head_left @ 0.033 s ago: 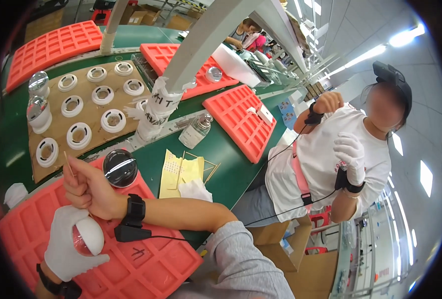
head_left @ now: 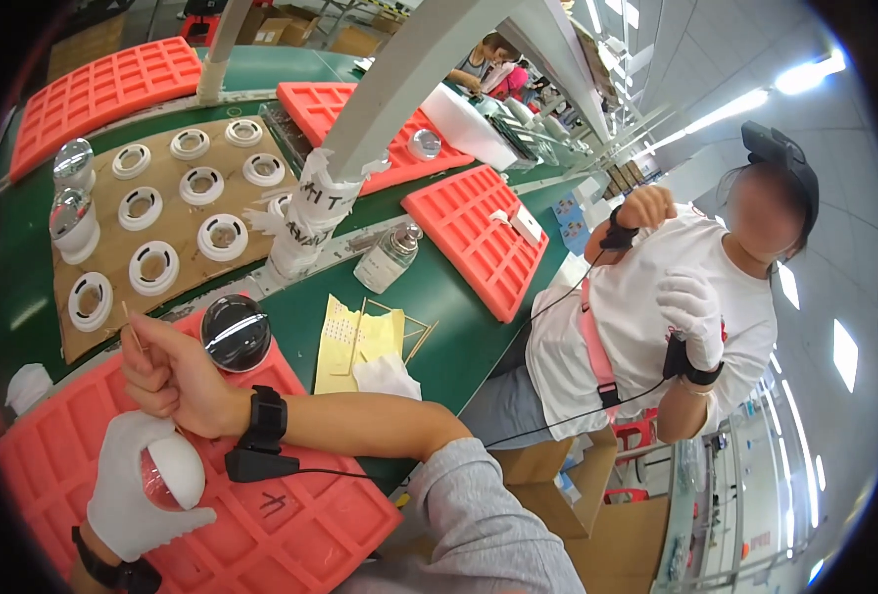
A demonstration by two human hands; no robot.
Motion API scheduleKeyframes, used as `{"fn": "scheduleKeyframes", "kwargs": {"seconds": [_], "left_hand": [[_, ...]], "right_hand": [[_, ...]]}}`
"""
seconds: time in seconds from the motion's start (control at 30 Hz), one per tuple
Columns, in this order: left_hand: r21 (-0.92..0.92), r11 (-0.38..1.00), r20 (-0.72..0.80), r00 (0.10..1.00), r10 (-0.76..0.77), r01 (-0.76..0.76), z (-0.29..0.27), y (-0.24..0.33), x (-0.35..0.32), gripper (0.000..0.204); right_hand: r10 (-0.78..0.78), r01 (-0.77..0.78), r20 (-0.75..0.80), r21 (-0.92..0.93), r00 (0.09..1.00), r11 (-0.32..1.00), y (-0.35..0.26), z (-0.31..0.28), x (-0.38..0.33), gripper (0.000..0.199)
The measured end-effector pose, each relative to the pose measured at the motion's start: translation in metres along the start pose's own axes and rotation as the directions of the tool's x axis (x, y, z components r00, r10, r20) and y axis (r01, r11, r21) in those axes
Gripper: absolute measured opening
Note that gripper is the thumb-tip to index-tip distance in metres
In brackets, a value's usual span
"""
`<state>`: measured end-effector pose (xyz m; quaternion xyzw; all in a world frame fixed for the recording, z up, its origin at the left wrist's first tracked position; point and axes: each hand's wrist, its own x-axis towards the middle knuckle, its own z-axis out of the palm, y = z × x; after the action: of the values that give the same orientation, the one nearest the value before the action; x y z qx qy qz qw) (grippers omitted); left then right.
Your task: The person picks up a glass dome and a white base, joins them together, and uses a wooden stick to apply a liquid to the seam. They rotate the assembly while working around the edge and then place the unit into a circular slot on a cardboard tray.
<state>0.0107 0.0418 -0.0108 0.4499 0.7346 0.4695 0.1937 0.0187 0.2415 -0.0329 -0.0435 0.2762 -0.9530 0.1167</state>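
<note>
My left hand [head_left: 127, 480], in a white glove, is closed around a rounded white-and-clear dome [head_left: 179, 470]. Red shows through its clear side. Just above it, my bare right hand [head_left: 174, 381] pinches a thin wooden stick [head_left: 130, 322], which points upward from the fingertips. Both hands are over a red compartmented tray [head_left: 305, 540]. A dark shiny dome [head_left: 236, 334] lies at the tray's far edge, close to my right hand. Beyond, several white rings [head_left: 153, 268] stand in rows on a cardboard sheet [head_left: 187, 287].
Two clear-topped white pieces [head_left: 75, 226] stand on the cardboard's left side. A wrapped post [head_left: 305, 223] rises beyond my right arm. A clear bottle [head_left: 388, 259], yellow paper [head_left: 345, 342] with sticks, and another red tray [head_left: 479, 238] lie rightward. A co-worker [head_left: 667, 317] stands at right.
The view has shifted very slightly. Both hands keep their hold, and the co-worker's hands have moved a little.
</note>
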Motion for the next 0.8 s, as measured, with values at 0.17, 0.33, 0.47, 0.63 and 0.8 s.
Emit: {"fn": "scheduleKeyframes", "kwargs": {"seconds": [0.17, 0.33, 0.47, 0.63, 0.8], "left_hand": [[0.198, 0.964, 0.058, 0.984, 0.169, -0.177, 0.003, 0.001, 0.011, 0.075], [0.318, 0.945, -0.255, 0.954, 0.159, -0.073, 0.022, 0.017, -0.005, 0.052], [0.336, 0.932, -0.18, 0.962, 0.207, -0.137, 0.015, 0.011, 0.009, 0.025], [0.359, 0.93, -0.241, 0.955, 0.174, -0.079, 0.015, 0.0, 0.0, 0.025], [0.196, 0.969, -0.188, 0.964, 0.186, -0.149, 0.013, -0.004, 0.003, 0.028]], "right_hand": [[-0.072, 0.073, 0.039, -0.019, 0.997, 0.997, 0.002, -0.003, 0.002, 0.047], [-0.223, 0.221, -0.031, -0.053, 0.974, 0.974, -0.019, 0.045, -0.007, 0.046], [-0.19, 0.195, 0.048, -0.133, 0.981, 0.972, -0.024, 0.044, -0.018, 0.049], [-0.063, 0.056, 0.138, 0.052, 0.988, 0.997, -0.015, 0.043, -0.018, 0.05], [-0.129, 0.123, 0.17, 0.048, 0.977, 0.991, -0.009, 0.047, -0.021, 0.053]]}}
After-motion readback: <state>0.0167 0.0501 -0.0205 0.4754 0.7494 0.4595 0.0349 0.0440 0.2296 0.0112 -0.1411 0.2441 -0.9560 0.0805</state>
